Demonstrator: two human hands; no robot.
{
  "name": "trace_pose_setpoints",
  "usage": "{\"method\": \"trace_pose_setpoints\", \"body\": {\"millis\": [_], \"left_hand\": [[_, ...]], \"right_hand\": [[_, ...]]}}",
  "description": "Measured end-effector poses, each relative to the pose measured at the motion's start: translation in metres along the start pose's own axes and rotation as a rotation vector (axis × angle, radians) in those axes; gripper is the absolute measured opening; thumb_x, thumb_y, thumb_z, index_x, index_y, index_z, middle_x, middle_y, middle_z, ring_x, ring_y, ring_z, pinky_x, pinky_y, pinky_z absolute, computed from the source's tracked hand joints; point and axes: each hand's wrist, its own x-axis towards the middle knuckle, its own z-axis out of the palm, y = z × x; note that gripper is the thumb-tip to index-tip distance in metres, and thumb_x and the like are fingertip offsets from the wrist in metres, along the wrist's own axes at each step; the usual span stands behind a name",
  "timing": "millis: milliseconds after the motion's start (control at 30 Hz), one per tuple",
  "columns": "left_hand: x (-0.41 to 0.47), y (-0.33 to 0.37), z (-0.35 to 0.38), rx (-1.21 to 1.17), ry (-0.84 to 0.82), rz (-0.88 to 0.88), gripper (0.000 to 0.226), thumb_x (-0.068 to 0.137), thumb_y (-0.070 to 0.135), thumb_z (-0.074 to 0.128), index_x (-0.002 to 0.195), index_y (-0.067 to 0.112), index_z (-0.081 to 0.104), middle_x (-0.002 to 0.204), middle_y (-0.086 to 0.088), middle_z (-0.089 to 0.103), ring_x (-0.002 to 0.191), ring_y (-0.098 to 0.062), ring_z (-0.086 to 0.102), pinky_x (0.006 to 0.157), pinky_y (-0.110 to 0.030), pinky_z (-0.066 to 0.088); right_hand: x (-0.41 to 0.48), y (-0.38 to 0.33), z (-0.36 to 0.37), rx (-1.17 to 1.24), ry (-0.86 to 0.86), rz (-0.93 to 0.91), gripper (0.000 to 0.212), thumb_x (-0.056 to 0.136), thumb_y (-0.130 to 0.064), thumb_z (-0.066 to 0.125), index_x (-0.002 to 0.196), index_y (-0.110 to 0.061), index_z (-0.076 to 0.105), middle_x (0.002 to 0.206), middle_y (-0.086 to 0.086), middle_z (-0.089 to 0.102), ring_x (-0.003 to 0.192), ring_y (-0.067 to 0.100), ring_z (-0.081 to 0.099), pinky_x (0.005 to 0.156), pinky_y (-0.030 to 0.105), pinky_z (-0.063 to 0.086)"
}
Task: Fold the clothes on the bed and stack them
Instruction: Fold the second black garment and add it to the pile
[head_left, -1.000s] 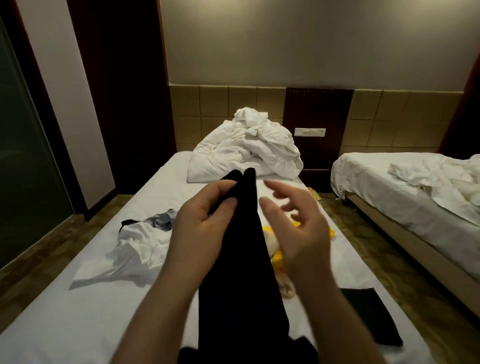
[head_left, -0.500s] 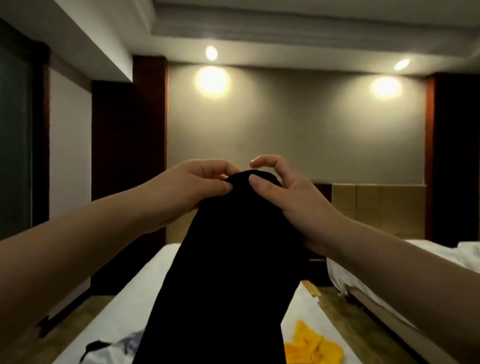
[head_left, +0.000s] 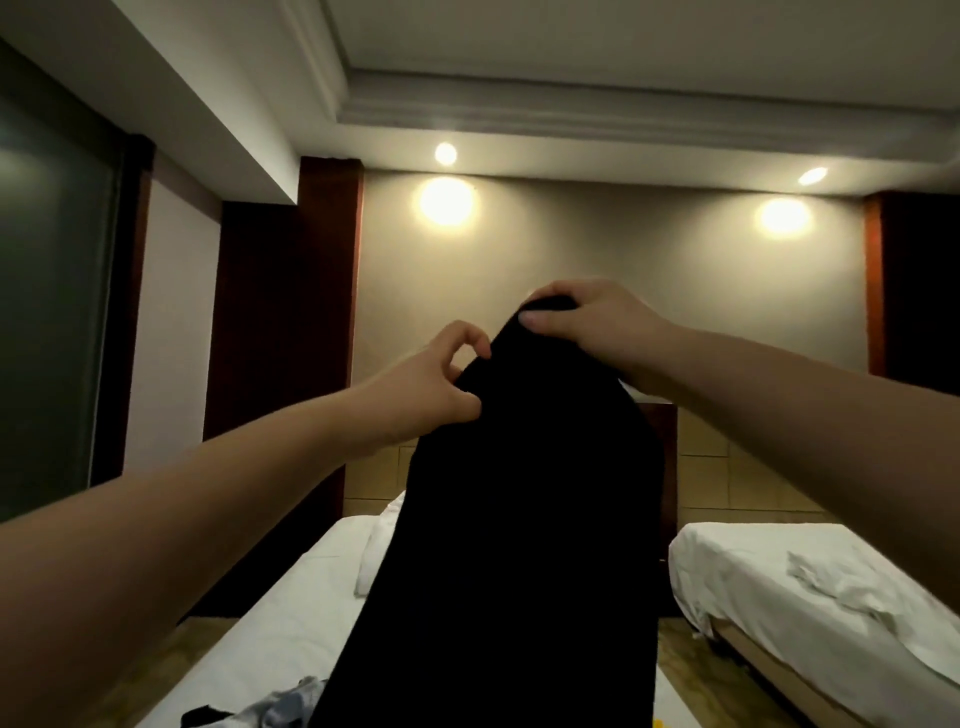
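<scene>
**Black garment held up over the bed**

I hold a black garment (head_left: 519, 519) up in the middle of the frame. It hangs as one long dark panel from my hands to the bottom edge, and its plain, matte cloth shows no seam or print in this light. My right hand (head_left: 587, 322) grips its rounded top, fingers curled over the far side and thumb pressed on the near side. My left hand (head_left: 431, 384) is lower and to the left, and its curled fingers pinch the garment's left edge.

Below and behind the cloth lies the bed (head_left: 291, 613), under a smooth white sheet. A bunched white duvet (head_left: 376, 545) shows at its far end, just left of the garment. At the bottom edge, left of the garment, a rumpled heap of grey and white clothes (head_left: 280, 709) with a black piece lies on the sheet. A yellow scrap (head_left: 658, 723) shows at the garment's lower right.

A second bed (head_left: 779, 571) stands at the right of the frame, with its white sheet wrinkled. The floor (head_left: 197, 644) beside my bed is dark and mottled. Square beige tiles (head_left: 727, 467) line the lower wall, and dark wood panels (head_left: 280, 338) stand on both sides of it. A frosted glass panel (head_left: 52, 312) fills the left edge. Two ceiling spotlights (head_left: 445, 154) throw round glows on the grey wall (head_left: 597, 234).
</scene>
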Motion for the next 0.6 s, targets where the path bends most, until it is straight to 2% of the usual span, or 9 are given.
{"method": "trace_pose_setpoints", "body": {"millis": [67,133,267,367,467,533,600], "left_hand": [[0.001,-0.006,0.008,-0.067,0.038,0.024,0.043,0.083,-0.004,0.055,0.111,0.024,0.038,0.084,-0.01,0.056,0.062,-0.018,0.049,0.058,-0.027,0.039],[0.001,-0.012,0.016,-0.075,0.03,0.023,0.047,0.081,-0.004,0.055,0.114,0.025,0.038,0.085,-0.01,0.057,0.065,-0.02,0.051,0.061,-0.028,0.04],[0.0,-0.016,0.024,-0.097,0.069,0.001,0.051,0.066,0.014,0.06,0.11,0.028,0.037,0.096,-0.016,0.06,0.076,-0.024,0.055,0.07,-0.03,0.045],[0.001,-0.016,0.027,-0.107,0.04,0.036,0.039,0.075,0.012,0.066,0.109,0.018,0.05,0.097,-0.017,0.061,0.08,-0.023,0.057,0.073,-0.028,0.045],[0.002,-0.02,0.03,-0.057,-0.036,0.014,0.026,0.088,0.007,0.058,0.113,0.01,0.062,0.108,-0.016,0.065,0.092,-0.019,0.064,0.078,-0.022,0.049],[-0.001,-0.025,0.033,-0.058,-0.071,-0.023,0.025,0.088,0.01,0.06,0.112,0.012,0.065,0.111,-0.013,0.066,0.096,-0.018,0.065,0.08,-0.021,0.05],[-0.008,-0.035,0.035,-0.091,-0.099,-0.046,0.025,0.083,0.017,0.064,0.107,0.012,0.066,0.104,-0.011,0.067,0.094,-0.015,0.065,0.079,-0.019,0.049]], "right_hand": [[0.001,-0.003,0.0,-0.085,0.001,-0.025,0.02,0.091,-0.018,0.059,0.11,-0.013,0.061,0.105,0.004,0.06,0.098,0.018,0.057,0.085,0.028,0.048],[-0.002,0.002,0.003,-0.162,-0.07,-0.019,0.016,0.092,-0.018,0.058,0.108,-0.015,0.06,0.102,0.002,0.059,0.096,0.016,0.055,0.076,0.021,0.046],[-0.009,0.01,-0.001,-0.216,-0.119,-0.03,0.011,0.093,-0.018,0.057,0.103,-0.019,0.059,0.092,-0.006,0.057,0.086,0.009,0.053,0.068,0.014,0.042],[-0.011,0.011,-0.008,-0.202,-0.098,-0.036,0.013,0.092,-0.017,0.057,0.104,-0.017,0.06,0.097,-0.002,0.058,0.086,0.008,0.053,0.071,0.014,0.042],[-0.01,0.015,-0.01,-0.23,-0.1,-0.017,0.017,0.092,-0.016,0.058,0.108,-0.014,0.061,0.103,0.002,0.059,0.095,0.014,0.054,0.078,0.02,0.044],[-0.01,0.018,-0.014,-0.243,-0.091,0.014,0.019,0.092,-0.016,0.058,0.11,-0.012,0.061,0.105,0.004,0.059,0.099,0.017,0.054,0.086,0.027,0.044],[-0.011,0.023,-0.02,-0.26,-0.074,0.044,0.022,0.092,-0.016,0.057,0.113,-0.011,0.06,0.105,0.005,0.058,0.099,0.017,0.053,0.088,0.029,0.043]]}}
